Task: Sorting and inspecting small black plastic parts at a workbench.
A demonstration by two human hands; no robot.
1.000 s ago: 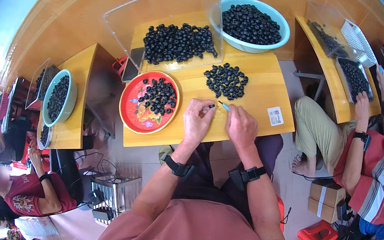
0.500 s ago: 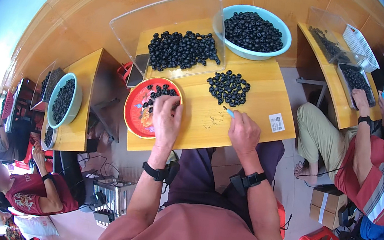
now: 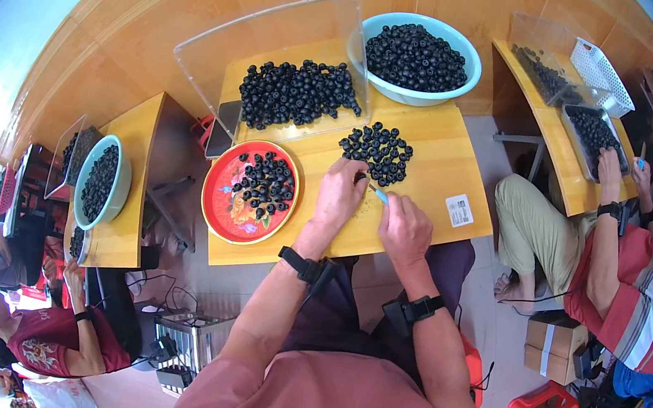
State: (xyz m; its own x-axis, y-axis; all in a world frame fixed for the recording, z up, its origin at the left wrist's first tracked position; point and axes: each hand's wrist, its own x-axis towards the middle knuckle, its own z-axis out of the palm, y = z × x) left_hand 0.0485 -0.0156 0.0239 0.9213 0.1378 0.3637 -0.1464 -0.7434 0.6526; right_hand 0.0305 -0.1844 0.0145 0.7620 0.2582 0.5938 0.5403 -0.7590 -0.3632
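Now both hands (image 3: 375,211) at fruit pile (image 3: 377,149)

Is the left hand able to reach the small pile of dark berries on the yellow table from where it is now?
Probably yes. The left hand rests on the yellow table right at the near edge of the small pile of dark berries, and nothing lies between them. The right hand, holding a small blue tool, sits beside it, not across the path.

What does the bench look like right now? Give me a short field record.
left hand: at the near edge of the small pile of dark round fruits
right hand: holds a small blue-handled tool
red plate: left of the hands, holds dark fruits
blue bowl: far side, full
clear tray: large heap inside
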